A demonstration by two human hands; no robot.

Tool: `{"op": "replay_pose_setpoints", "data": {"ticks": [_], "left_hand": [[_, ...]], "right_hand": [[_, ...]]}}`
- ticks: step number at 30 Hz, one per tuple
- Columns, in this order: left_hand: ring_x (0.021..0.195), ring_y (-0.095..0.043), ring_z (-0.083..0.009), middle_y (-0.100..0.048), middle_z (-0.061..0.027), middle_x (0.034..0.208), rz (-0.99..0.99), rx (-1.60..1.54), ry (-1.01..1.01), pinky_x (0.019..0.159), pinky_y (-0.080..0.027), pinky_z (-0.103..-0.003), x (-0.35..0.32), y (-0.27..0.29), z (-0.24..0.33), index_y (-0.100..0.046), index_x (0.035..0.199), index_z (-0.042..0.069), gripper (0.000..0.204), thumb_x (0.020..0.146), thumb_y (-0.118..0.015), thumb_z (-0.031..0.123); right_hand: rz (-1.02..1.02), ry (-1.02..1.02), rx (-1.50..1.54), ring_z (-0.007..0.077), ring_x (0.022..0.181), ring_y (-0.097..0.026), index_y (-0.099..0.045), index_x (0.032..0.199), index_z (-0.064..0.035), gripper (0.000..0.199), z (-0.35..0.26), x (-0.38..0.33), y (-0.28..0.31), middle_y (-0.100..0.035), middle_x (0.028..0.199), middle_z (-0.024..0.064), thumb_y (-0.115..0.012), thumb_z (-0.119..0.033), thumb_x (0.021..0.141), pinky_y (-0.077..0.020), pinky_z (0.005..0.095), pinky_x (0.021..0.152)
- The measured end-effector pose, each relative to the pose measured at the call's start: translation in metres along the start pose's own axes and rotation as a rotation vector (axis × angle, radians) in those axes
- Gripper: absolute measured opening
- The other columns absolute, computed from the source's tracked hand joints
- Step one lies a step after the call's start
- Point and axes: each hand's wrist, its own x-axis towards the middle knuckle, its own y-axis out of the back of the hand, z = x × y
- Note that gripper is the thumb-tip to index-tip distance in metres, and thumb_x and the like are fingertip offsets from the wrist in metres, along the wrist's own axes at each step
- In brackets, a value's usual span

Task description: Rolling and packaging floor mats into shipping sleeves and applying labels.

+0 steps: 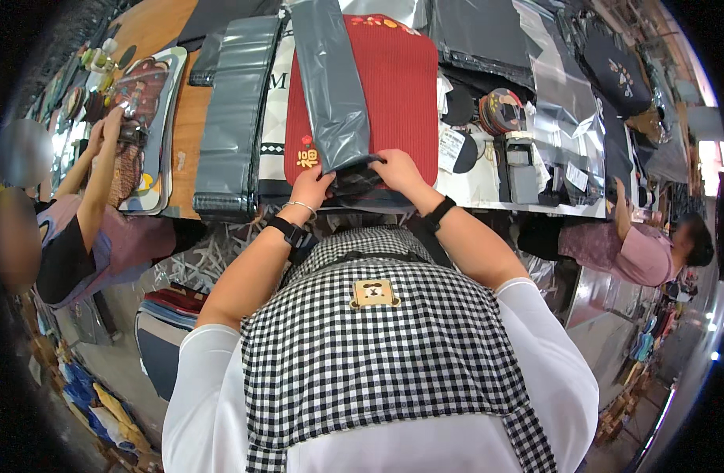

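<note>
The left hand [311,189] pinches one side of the near end of a long, dark grey, glossy plastic bag [330,87]; the right hand [399,172] pinches that end's other side between thumb and fingers. Between the hands the end is dark and crumpled; the bag runs away from them over a red ribbed mat with rounded corners [413,94]. Left of the grip, past the mat's edge, lies a flat stack of grey plastic bags [232,126], then a strip of orange-brown wooden tabletop [187,150]. The table's front edge runs below the wrists, with a narrow space before the black-and-white checked cloth apron [370,339]. Right of the grip, past the mat's other edge, sit a small grey box [522,177] and a pile of round patterned discs [501,110], with shiny clear plastic [571,142] farther out. Well left of the grip, a co-worker's hands [106,130] are at a patterned brown-red item; below them, a pile of coloured mats [173,315] stands low. Well right, a co-worker in a pink top [649,256] faces the table.
</note>
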Motion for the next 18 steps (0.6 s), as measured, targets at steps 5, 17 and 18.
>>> {"op": "replay_pose_setpoints", "data": {"ticks": [5,17,18], "left_hand": [[0.081,-0.071,-0.0401,-0.071,-0.0236,0.088,0.387,0.13,-0.519,0.074,-0.055,-0.044,-0.003,0.043,0.068,-0.068,0.104,-0.003,0.025,0.104,-0.063,0.022],[0.07,-0.061,-0.0181,-0.063,-0.0059,0.075,0.109,-0.103,0.033,0.068,-0.052,-0.033,-0.032,-0.022,-0.052,-0.064,0.091,0.003,0.024,0.106,-0.066,0.022],[0.071,-0.061,-0.0144,-0.063,-0.0023,0.077,0.025,-0.157,0.013,0.067,-0.051,-0.03,-0.033,-0.026,-0.065,-0.064,0.093,0.005,0.021,0.107,-0.066,0.021]], "right_hand": [[0.292,0.198,0.213,0.0473,0.085,-0.068,-0.072,0.094,0.0013,0.03,-0.079,0.031,0.059,-0.068,0.087,0.0282,-0.067,-0.028,0.097,-0.0529,0.0512,0.076],[-0.36,-0.211,0.41,0.0147,0.062,-0.066,-0.07,0.093,0.0022,0.03,0.032,-0.049,0.022,-0.069,0.075,0.0081,-0.064,-0.025,0.106,-0.0536,0.0347,0.058],[-0.41,-0.228,0.343,0.0141,0.062,-0.066,-0.069,0.093,0.0025,0.031,0.039,-0.048,0.028,-0.071,0.076,0.0082,-0.064,-0.025,0.106,-0.0535,0.0338,0.058]]}}
